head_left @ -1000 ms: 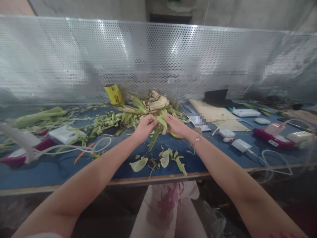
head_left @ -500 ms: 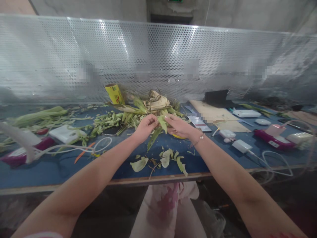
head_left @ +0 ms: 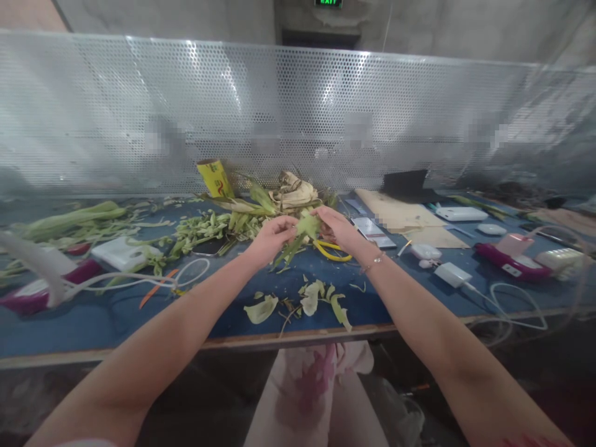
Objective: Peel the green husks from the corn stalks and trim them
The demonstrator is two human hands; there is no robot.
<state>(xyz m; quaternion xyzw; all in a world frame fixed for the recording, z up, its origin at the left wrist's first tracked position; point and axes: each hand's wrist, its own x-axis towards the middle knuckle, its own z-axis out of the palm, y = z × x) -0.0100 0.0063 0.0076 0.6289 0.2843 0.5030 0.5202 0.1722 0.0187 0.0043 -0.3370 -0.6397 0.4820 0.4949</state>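
Observation:
My left hand (head_left: pixel 275 237) pinches one side of a light green leaf (head_left: pixel 307 227) above the middle of the table. From the other side my right hand (head_left: pixel 339 232) grips the same leaf, its fingertips partly hidden behind it. A darker green strip (head_left: pixel 291 251) hangs below, close to my left fingers. Just under my right hand a yellow loop (head_left: pixel 334 252) lies on the table. Torn leaf pieces (head_left: pixel 310 301) are scattered near the front edge. Behind my hands rises a heap of green stalks and dry husks (head_left: pixel 295 192).
A yellow tube (head_left: pixel 215 179) leans by the perforated metal screen (head_left: pixel 298 112). Chopped green stems (head_left: pixel 200 230) and a white box (head_left: pixel 123 251) lie left. Cardboard (head_left: pixel 395 208), a phone (head_left: pixel 372 233), a white charger (head_left: pixel 454 275) and a purple power strip (head_left: pixel 510 264) lie right.
The leaf between my hands has been turned and looks more bunched. My right hand has shifted and risen slightly, uncovering more of the yellow loop.

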